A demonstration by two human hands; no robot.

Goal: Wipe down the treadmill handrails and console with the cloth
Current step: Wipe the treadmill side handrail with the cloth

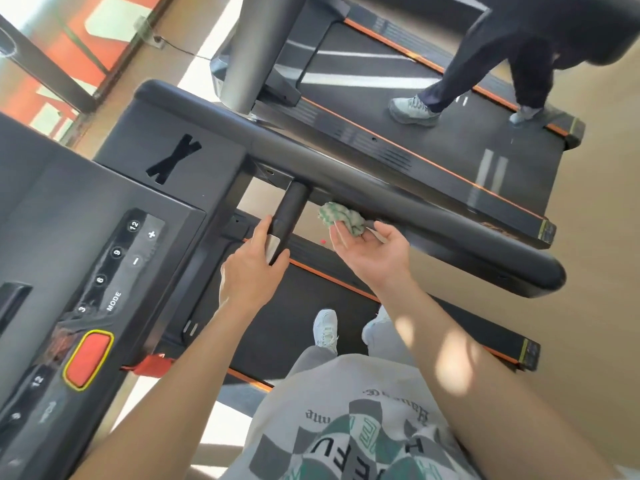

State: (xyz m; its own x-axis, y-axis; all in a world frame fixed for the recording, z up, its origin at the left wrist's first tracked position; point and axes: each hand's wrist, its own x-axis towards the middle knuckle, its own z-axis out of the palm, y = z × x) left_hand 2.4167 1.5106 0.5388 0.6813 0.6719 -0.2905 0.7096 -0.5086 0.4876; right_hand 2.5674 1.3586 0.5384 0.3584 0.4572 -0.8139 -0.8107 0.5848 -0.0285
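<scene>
Left hand (252, 271) is wrapped round the free end of the grip bar (290, 213), thumb on one side, fingers on the other. Reads as a brace while the other arm works. Right hand (372, 252) is palm-up, forearm reaching forward, fingers loosely curled and pinching the bunched cloth (341, 217). Cloth is pushed against the near underside of the handrail (415, 206), just beside where the grip bar joins it. Palm-up makes sense, since it gets the cloth onto the rail's lower face. Console (114, 258) is off the left hand's side, no cloth on it. Likely mid-rail pass, console still to do.
</scene>
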